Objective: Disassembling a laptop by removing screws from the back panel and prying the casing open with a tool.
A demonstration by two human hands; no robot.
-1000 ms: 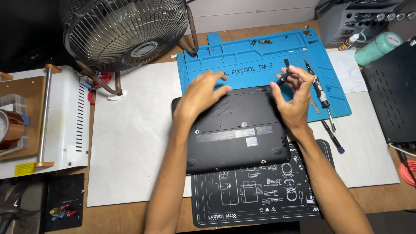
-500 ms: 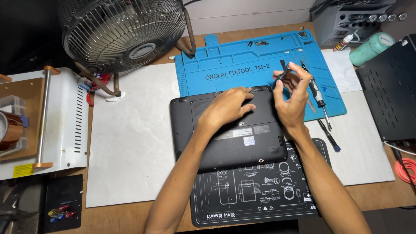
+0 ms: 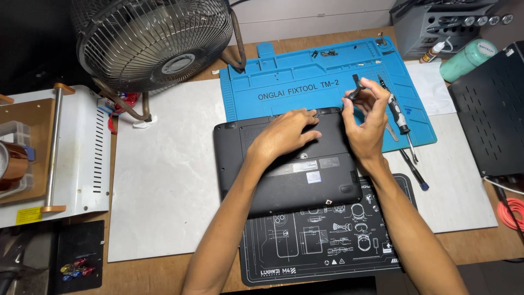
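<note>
Black plastic laptop [image 3: 286,164], one only, lies closed and bottom-up at mid-counter [image 3: 164,180], its far edge on the blue mat [image 3: 305,82] and its near edge on the black mat [image 3: 322,246]. The left hand [image 3: 286,136] rests flat on the laptop's underside near its far edge, fingers spread and closed on nothing. The right hand [image 3: 367,117], just beyond the laptop's far right corner, has its grip pinched together on a small dark tool [image 3: 356,87] held above the blue mat.

Progress, as judged: the bottom cover appears to be in place, so the opening is at an early stage; whether any of its screws are out cannot be told. A few tiny parts [image 3: 326,53] lie at the far edge of the blue mat, too small to count.

Count: two work mats; one screwdriver [image 3: 397,112] to the right of the laptop, with two slim tools [image 3: 412,166] beside it; one fan [image 3: 155,41] behind and to the left; one white machine [image 3: 82,153] far to the left; one green bottle [image 3: 461,60] far right.
</note>
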